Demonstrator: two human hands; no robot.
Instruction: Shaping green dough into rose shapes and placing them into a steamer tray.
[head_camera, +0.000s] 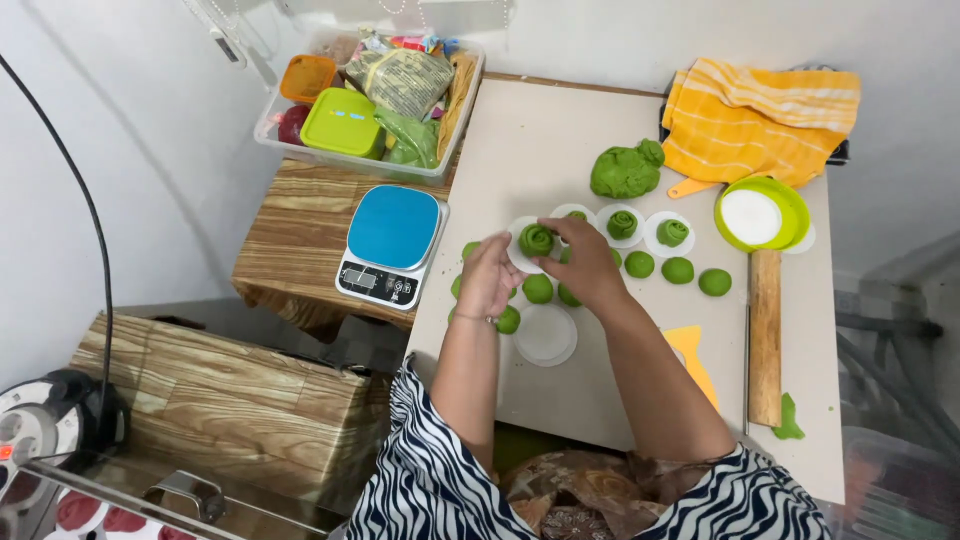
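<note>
Your left hand (487, 277) and right hand (585, 262) pinch a green dough swirl (536, 239) on its white disc (520, 252); squeezing harder could flatten its ridges.

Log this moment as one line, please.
left hand + right hand: shaping green dough swirl | on white paper round | dough balls nearby
</note>
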